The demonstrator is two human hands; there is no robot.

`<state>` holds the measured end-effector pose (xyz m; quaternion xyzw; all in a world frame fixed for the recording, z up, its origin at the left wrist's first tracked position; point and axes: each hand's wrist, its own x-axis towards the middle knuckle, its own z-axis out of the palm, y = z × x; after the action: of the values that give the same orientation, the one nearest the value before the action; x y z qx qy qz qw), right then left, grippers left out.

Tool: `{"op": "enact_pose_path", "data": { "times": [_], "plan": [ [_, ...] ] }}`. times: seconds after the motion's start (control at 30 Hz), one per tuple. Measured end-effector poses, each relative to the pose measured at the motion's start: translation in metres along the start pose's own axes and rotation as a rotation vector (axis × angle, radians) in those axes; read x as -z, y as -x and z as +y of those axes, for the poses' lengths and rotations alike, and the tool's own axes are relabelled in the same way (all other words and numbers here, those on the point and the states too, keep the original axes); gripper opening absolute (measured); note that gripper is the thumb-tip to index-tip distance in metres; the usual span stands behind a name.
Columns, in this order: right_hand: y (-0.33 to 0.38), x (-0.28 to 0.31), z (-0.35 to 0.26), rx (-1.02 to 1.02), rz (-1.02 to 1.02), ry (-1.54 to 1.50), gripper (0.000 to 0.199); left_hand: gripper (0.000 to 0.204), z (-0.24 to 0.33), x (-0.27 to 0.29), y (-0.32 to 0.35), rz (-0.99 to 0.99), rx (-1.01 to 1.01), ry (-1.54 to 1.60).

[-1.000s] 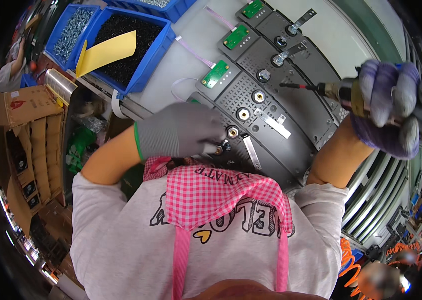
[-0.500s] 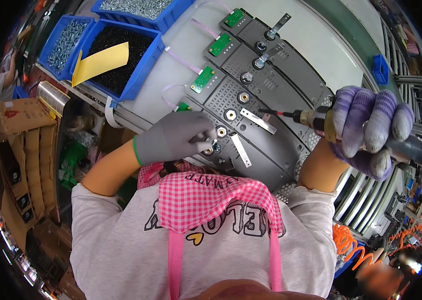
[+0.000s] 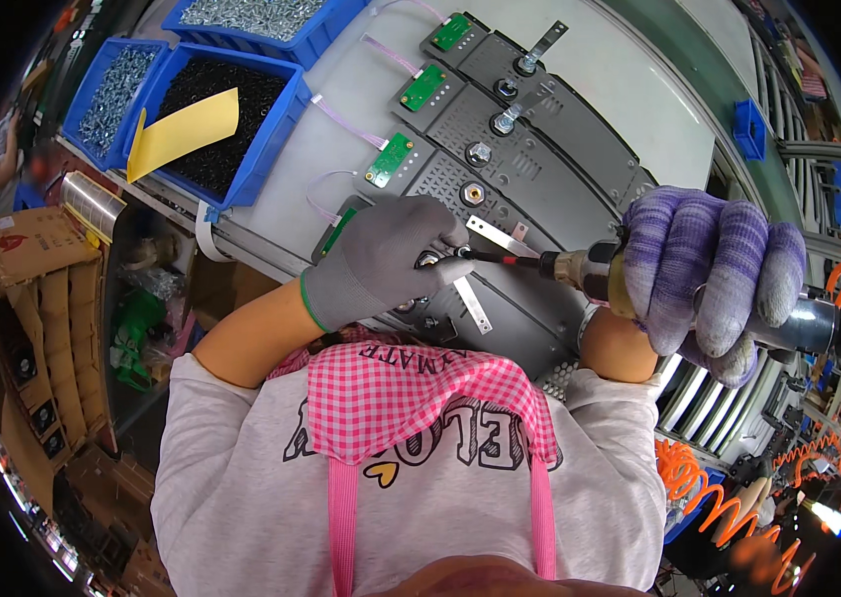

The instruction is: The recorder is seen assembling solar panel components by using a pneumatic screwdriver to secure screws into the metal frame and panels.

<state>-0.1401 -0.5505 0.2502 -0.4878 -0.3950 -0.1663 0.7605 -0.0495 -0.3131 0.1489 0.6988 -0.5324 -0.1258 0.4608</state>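
Observation:
My right hand [image 3: 704, 274], in a purple and white knit glove, wraps round a power screwdriver [image 3: 572, 267]. Its long dark bit points left, and the tip meets the fingertips of my left hand [image 3: 386, 257]. That hand wears a grey glove with a green cuff. Its thumb and forefinger pinch together at the bit's tip; a small shiny bit of metal shows there, too small to name. Beneath both hands lie dark grey perforated panels [image 3: 550, 159] in a row, with metal nuts [image 3: 472, 193] and flat metal strips [image 3: 498, 237] on them.
Blue bins at the back left hold silver screws [image 3: 117, 99] and small black parts [image 3: 226, 109], with a yellow card [image 3: 187, 134] on top. Green circuit boards [image 3: 388, 159] with thin cables sit at the panels' ends. A cardboard box [image 3: 47, 244] stands left; orange coiled hoses [image 3: 689, 473] hang right.
The screwdriver has come left and slightly down, so its bit now reaches my left fingertips. My left hand has moved right, toward the bit.

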Motion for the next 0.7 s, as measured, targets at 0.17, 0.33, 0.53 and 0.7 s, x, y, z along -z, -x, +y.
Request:
{"op": "enact_pose_path", "data": {
  "times": [0.17, 0.33, 0.53, 0.7],
  "plan": [
    [0.001, -0.003, -0.001, -0.008, 0.037, 0.023, 0.041, 0.03, 0.0, -0.006, 0.0, 0.077, -0.05, -0.067],
    [0.003, -0.002, -0.004, -0.008, 0.017, 0.054, 0.042, 0.035, 0.003, -0.014, 0.001, 0.133, -0.069, -0.11],
    [0.0, -0.002, -0.008, -0.017, -0.058, 0.105, 0.043, 0.033, 0.005, -0.019, -0.005, 0.137, 0.015, -0.064],
    [0.005, 0.001, -0.024, 0.01, -0.047, 0.166, 0.044, 0.034, 0.002, -0.019, -0.021, 0.134, 0.059, -0.013]
  ]
}}
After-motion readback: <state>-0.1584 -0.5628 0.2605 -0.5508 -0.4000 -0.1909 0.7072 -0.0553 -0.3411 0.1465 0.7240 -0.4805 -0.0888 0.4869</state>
